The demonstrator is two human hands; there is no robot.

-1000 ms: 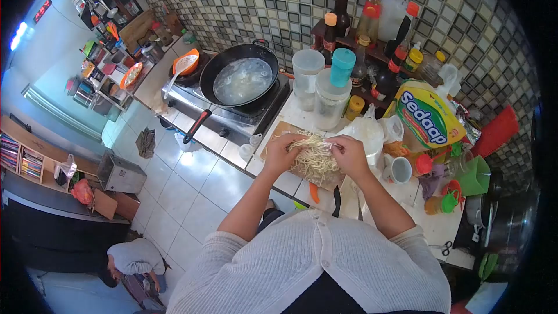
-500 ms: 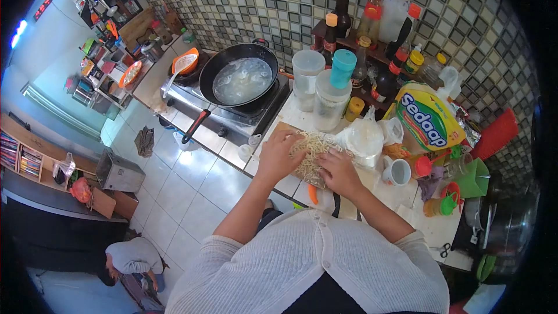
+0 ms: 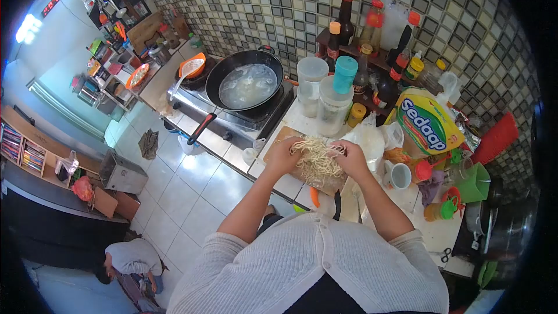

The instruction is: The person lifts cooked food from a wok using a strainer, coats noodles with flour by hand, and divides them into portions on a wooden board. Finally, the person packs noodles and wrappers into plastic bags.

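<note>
A loose heap of pale, thin noodles (image 3: pixel 319 160) lies on a wooden cutting board (image 3: pixel 286 133) in front of me. My left hand (image 3: pixel 282 156) has its fingers curled into the noodles from the left. From the right, my right hand (image 3: pixel 352 160) pinches strands that are lifted slightly off the heap. An orange-handled tool (image 3: pixel 314 197) and a black handle (image 3: pixel 337 204) lie at the counter's near edge, by the board. What they belong to is partly hidden.
A black wok (image 3: pixel 244 80) with cloudy liquid sits on the stove (image 3: pixel 256 117), its handle jutting toward me. Clear containers (image 3: pixel 333 107), a white mug (image 3: pixel 397 174) and a Sedaap pouch (image 3: pixel 427 122) crowd the right. Another person (image 3: pixel 135 257) bends down at lower left.
Both hands have gone from resting spread over the noodles to gripping them at the sides, with strands raised and loosened. The view has shifted slightly.
</note>
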